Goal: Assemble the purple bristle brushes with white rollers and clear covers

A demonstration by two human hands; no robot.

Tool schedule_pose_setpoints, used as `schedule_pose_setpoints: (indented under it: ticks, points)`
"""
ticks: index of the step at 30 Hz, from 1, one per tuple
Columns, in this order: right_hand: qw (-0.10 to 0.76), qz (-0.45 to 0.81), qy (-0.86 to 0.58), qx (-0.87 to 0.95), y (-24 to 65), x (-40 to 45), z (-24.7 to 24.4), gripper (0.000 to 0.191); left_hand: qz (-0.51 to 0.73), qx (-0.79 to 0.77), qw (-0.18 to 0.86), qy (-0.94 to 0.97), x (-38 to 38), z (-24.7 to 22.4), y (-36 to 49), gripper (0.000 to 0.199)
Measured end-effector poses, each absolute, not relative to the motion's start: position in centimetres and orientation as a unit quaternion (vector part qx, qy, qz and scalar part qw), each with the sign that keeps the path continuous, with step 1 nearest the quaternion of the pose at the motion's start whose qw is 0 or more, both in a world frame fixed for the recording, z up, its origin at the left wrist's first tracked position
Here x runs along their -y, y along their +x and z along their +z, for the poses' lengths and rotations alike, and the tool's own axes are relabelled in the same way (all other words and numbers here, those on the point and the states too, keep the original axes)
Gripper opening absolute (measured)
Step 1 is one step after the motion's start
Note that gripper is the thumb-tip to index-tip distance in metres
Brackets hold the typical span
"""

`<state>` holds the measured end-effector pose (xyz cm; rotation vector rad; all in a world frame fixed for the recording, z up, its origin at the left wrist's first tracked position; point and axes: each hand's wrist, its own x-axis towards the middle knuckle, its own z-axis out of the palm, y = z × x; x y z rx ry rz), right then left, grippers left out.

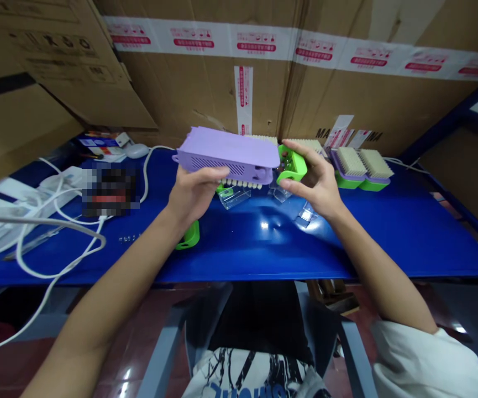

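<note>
My left hand (pixel 193 193) is closed around a long purple plastic brush body (pixel 230 148), tilted slightly, with slotted vents along its side. Pale bristles show under its lower edge. At its right end, my right hand (pixel 321 179) pinches a hollow green plastic end piece (pixel 297 165) between thumb and fingers. The green piece is close against the purple end; whether they touch I cannot tell. Below the hands, clear plastic pieces (pixel 235 198) lie on the blue table, and another green part (pixel 191 235) sits partly behind my left forearm.
Purple-and-green bristle brushes (pixel 350 163) stand bristles up at the back right. Large cardboard boxes (pixel 205 83) wall off the back. White cables (pixel 58 221) and a blurred dark object (pixel 111 192) are on the left. The blue table's (pixel 263 260) front edge is near my body.
</note>
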<state>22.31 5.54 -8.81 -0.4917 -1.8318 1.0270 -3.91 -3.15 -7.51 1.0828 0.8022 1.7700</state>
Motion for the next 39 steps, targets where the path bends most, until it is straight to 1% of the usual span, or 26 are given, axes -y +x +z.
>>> schedule_pose_setpoints:
  ticks: [3, 8, 13, 18, 21, 24, 26, 28, 35, 37, 39]
  points:
    - [0.468, 0.403, -0.197, 0.761, 22.0, -5.0, -8.7, 0.095, 0.710, -0.339, 0.443, 0.430, 3.5, -8.0, -3.1, 0.053]
    - [0.453, 0.409, -0.177, 0.772, 21.8, -4.6, -8.5, 0.100, 0.697, -0.347, 0.448, 0.440, 3.7, -8.7, -2.5, 0.051]
    - [0.470, 0.404, -0.197, 0.759, 21.6, -4.4, -8.8, 0.098, 0.695, -0.340, 0.442, 0.454, 3.4, -8.7, -2.9, 0.064]
    - [0.480, 0.421, -0.200, 0.744, 21.6, -4.8, -9.2, 0.095, 0.693, -0.347, 0.430, 0.463, 3.2, -8.9, -3.4, 0.057]
    - [0.474, 0.432, -0.182, 0.745, 21.6, -4.9, -9.2, 0.096, 0.706, -0.348, 0.425, 0.447, 3.3, -9.0, -3.4, 0.062]
    - [0.470, 0.417, -0.188, 0.755, 21.4, -4.8, -9.1, 0.104, 0.724, -0.332, 0.419, 0.436, 3.5, -9.0, -2.9, 0.066]
    - [0.478, 0.400, -0.200, 0.756, 21.3, -4.6, -9.2, 0.108, 0.728, -0.326, 0.416, 0.437, 3.7, -8.9, -2.4, 0.066]
    - [0.491, 0.384, -0.204, 0.755, 21.1, -4.4, -9.3, 0.108, 0.722, -0.327, 0.418, 0.443, 4.0, -8.9, -2.0, 0.062]
    - [0.482, 0.350, -0.217, 0.773, 21.0, -3.0, -9.1, 0.104, 0.705, -0.339, 0.395, 0.482, 4.5, -9.3, -2.1, 0.040]
    - [0.487, 0.346, -0.225, 0.770, 21.0, -2.6, -9.0, 0.106, 0.697, -0.342, 0.394, 0.492, 4.6, -9.5, -2.1, 0.040]
    - [0.494, 0.343, -0.230, 0.765, 20.8, -2.5, -9.0, 0.106, 0.702, -0.334, 0.390, 0.493, 4.5, -9.5, -2.0, 0.047]
